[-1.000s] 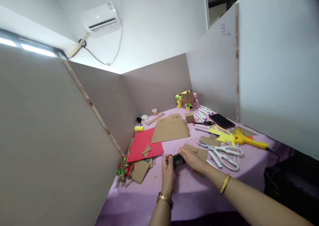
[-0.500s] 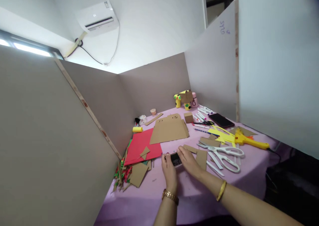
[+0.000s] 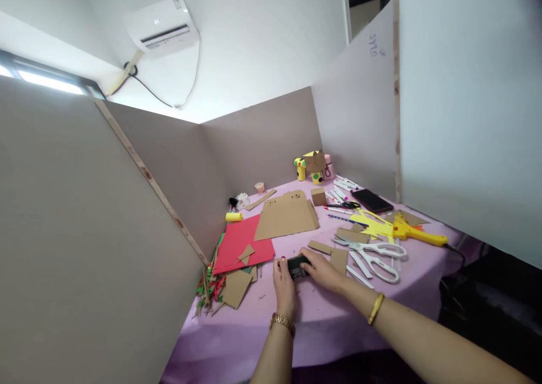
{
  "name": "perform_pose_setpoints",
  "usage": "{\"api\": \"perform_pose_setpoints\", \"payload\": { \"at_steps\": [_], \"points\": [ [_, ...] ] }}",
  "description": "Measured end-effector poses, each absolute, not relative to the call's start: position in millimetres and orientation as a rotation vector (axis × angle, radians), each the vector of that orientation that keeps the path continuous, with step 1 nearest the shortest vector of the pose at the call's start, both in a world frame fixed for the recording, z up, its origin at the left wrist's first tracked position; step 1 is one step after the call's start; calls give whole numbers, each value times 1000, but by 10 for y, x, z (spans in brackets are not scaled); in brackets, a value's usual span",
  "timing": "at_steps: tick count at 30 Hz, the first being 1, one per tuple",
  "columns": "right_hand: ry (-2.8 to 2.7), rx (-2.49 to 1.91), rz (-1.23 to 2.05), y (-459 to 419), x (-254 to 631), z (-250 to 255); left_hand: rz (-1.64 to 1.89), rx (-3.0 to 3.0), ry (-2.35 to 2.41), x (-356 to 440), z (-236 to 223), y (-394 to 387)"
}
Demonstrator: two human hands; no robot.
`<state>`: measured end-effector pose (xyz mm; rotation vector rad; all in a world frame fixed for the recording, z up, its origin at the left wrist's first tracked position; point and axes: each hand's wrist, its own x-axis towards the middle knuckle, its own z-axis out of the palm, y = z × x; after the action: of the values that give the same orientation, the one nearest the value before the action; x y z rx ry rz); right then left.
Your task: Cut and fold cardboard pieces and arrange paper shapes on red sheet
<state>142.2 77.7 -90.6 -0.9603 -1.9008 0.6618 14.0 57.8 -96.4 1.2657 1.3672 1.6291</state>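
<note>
My left hand [image 3: 283,285] and my right hand [image 3: 322,271] meet over a small dark block-shaped object [image 3: 297,267] on the purple table [image 3: 322,322]. Both hands have their fingers closed around it, one at each end. It is too small to name. A gold watch sits on my left wrist and a gold bangle on my right. White scissors [image 3: 378,255] lie just right of my right hand, with small brown cardboard pieces [image 3: 334,254] between them.
A big brown cardboard shape [image 3: 285,217] and a red sheet [image 3: 243,243] lie behind my hands. Paper scraps [image 3: 212,291] pile at the left edge. A yellow glue gun [image 3: 412,234], markers [image 3: 339,197], a phone [image 3: 371,201] and a cardboard figure [image 3: 313,166] stand further right. Panels wall the table.
Both hands stay on the small dark object and shift slightly on the table. The view has drifted a little, nothing else has moved.
</note>
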Motion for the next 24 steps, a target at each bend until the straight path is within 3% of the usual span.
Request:
{"api": "perform_pose_setpoints", "payload": {
  "at_steps": [11,18,24],
  "points": [
    [-2014,-722,471,329,1776,-584,1484,1198,1172,59,-504,168],
    [-2178,-358,140,-6,2049,-324,670,961,943,-124,-162,10],
    [-2359,-101,-47,-136,2103,-208,515,908,874,2,-115,-106]
  ]
}}
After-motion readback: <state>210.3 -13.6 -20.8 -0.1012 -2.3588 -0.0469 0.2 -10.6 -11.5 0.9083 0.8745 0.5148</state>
